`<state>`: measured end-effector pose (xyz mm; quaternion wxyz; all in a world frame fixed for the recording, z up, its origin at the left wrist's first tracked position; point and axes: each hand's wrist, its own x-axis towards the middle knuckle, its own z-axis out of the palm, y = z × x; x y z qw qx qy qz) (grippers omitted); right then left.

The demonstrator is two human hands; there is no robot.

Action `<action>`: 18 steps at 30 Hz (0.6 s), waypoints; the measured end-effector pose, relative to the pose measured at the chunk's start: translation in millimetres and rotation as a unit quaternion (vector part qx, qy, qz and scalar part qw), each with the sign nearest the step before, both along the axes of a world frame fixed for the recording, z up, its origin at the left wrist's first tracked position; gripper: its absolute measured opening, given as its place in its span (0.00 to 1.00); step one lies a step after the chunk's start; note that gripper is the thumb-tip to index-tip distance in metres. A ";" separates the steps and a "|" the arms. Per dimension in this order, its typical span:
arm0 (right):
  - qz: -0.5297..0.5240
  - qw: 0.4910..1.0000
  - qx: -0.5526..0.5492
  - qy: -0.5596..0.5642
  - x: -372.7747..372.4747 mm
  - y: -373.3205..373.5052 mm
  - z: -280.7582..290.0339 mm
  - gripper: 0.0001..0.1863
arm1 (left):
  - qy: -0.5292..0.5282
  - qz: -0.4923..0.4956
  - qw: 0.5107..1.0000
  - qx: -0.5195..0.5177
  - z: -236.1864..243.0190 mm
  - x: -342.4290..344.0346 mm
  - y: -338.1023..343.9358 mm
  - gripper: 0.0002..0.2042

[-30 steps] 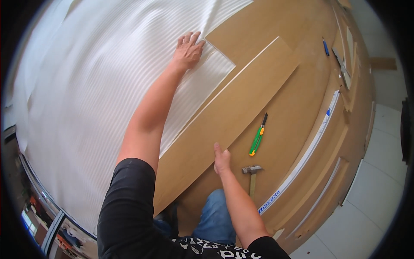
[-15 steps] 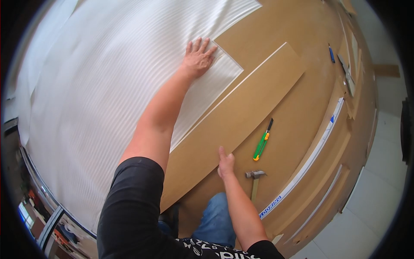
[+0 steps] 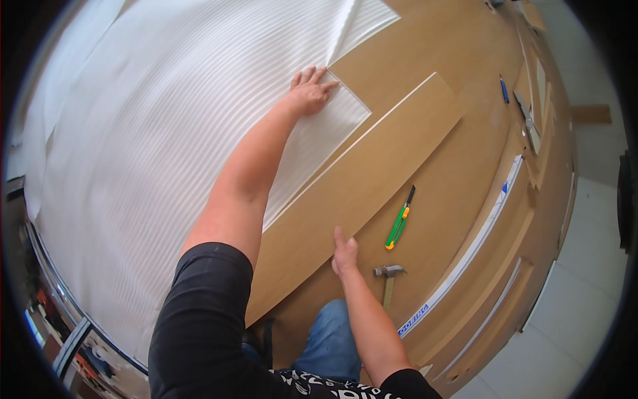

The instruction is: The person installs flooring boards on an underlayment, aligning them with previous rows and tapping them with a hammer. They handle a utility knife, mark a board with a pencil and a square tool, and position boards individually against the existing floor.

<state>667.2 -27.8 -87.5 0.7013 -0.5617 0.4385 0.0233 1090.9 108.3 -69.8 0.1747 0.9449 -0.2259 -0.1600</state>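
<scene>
My left hand (image 3: 310,91) lies on the white ribbed foam underlay (image 3: 193,133), close to the notch in its edge, with fingers spread and nothing in them. Beside that edge runs a long light-brown flooring plank (image 3: 365,173), slanting from the lower left to the upper right. My right hand (image 3: 345,253) grips the plank's near long edge, thumb on top; the fingers beneath are hidden. Just right of this hand lie a green and yellow utility knife (image 3: 399,227) and a claw hammer (image 3: 389,272).
Brown wood-look flooring (image 3: 458,166) spreads under the plank. Farther right are a long box (image 3: 465,259) with a white and blue edge, a blue pen (image 3: 504,89) and a metal square (image 3: 527,120). A dark-framed glass panel (image 3: 80,332) stands at the lower left.
My left hand has shifted slightly right, its fingers less flat. The underlay's fold above it looks sharper. My right hand keeps its hold on the plank; the whole view has shifted a little.
</scene>
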 end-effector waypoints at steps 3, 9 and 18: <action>0.032 0.996 0.027 0.079 -0.1 -3.4 -3.0 0.27 | 0.087 0.022 0.996 0.017 9.1 12.2 -0.1 0.24; 0.021 0.999 0.007 0.039 -1.1 -4.1 -4.9 0.24 | -0.109 0.104 0.988 0.045 -24.0 -24.7 40.4 0.29; 0.036 0.999 0.011 0.035 5.6 -0.5 -8.0 0.24 | 0.059 0.130 0.956 -0.255 15.8 -18.4 91.2 0.22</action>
